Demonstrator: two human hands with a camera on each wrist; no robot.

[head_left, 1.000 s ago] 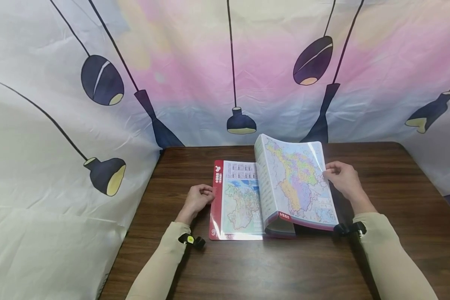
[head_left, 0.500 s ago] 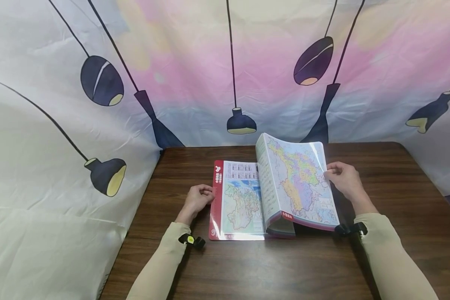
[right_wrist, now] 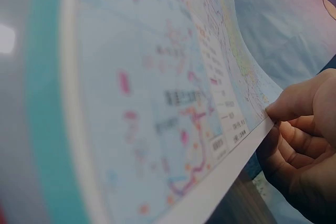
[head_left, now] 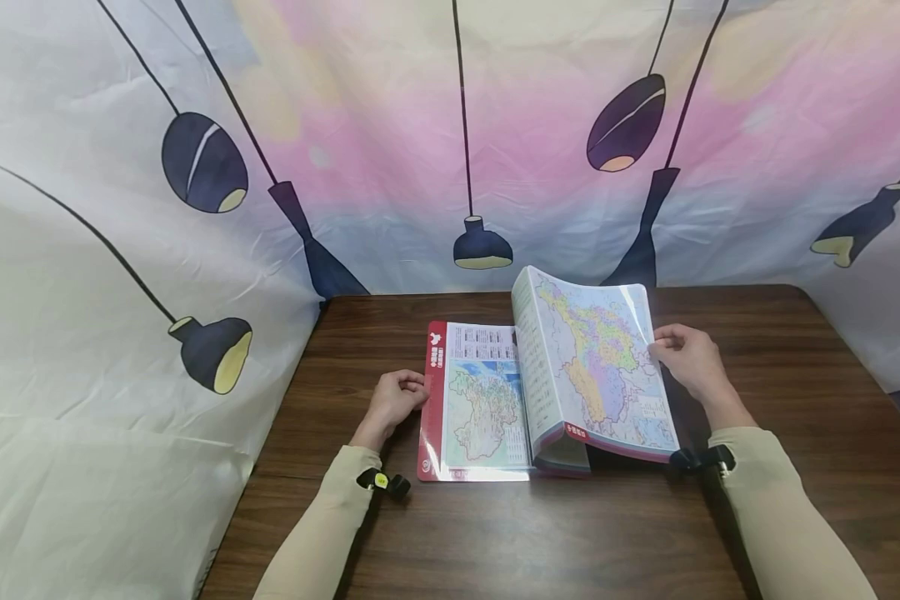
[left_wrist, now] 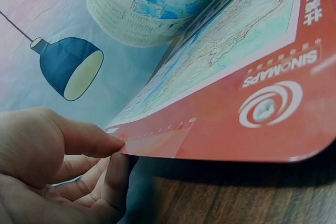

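Our right hand [head_left: 688, 357] pinches the atlas's [head_left: 495, 400] raised pages [head_left: 596, 367] — our left hand [head_left: 393, 398] pinches its red cover edge [left_wrist: 173, 142].

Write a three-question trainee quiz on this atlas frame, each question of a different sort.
1. True or false: the right hand pinches the raised pages at their outer edge.
2. What does the left hand hold? A) a pen B) the red cover edge C) nothing
3. Fill in: the atlas lies open on a ____ table.

Key: 1 true. 2 B. 3 wooden.
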